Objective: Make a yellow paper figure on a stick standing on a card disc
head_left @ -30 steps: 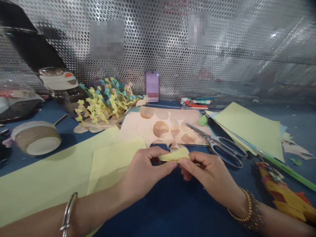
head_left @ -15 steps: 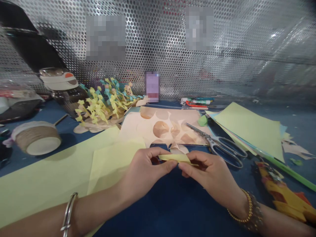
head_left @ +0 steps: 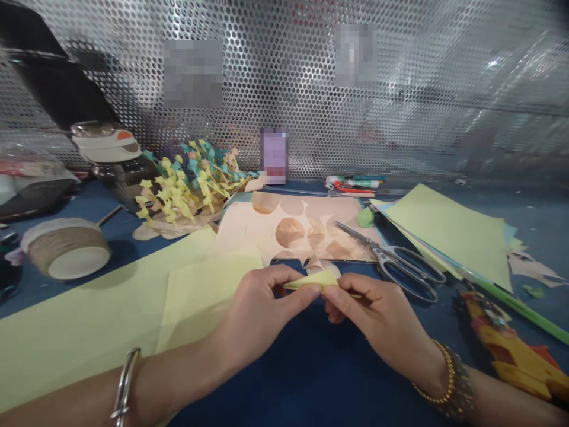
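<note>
The two hands are close together, fingertips pinching a small folded piece of yellow paper between them, just above the tabletop. A metal bangle circles the left wrist, and a gold bracelet sits on the right. Under the left forearm lie broad sheets of pale yellow paper. Just past the hands is a peach sheet with circles cut from it, and to its right rest steel scissors, blades on the sheet, beside a fanned stack of coloured paper. Further left, a dense cluster of yellow and teal folded paper pieces stands near a roll of twine (it lies on its side). Marker pens lie along the back, against a perforated metal panel, and a blurred upright object stands before it.
</note>
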A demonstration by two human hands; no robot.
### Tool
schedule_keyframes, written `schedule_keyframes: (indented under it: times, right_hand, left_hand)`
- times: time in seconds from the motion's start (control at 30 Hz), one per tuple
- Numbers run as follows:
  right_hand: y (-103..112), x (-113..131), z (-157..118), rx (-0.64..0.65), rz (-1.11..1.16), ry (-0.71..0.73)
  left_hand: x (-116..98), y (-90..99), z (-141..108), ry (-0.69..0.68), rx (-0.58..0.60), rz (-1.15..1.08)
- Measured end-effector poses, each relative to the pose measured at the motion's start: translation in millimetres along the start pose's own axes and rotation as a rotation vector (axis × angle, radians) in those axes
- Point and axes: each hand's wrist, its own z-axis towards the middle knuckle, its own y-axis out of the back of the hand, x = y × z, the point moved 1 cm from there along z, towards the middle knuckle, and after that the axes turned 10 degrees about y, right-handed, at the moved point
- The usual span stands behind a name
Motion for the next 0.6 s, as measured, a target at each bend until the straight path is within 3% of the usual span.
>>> schedule_keyframes:
  times: [0.6]
  right_hand:
    - [1.0,-0.4,-1.1,-0.039,-0.001,0.069]
  left_hand:
    - [2.6,-0.6,-0.4,0.002,-0.031,-0.028]
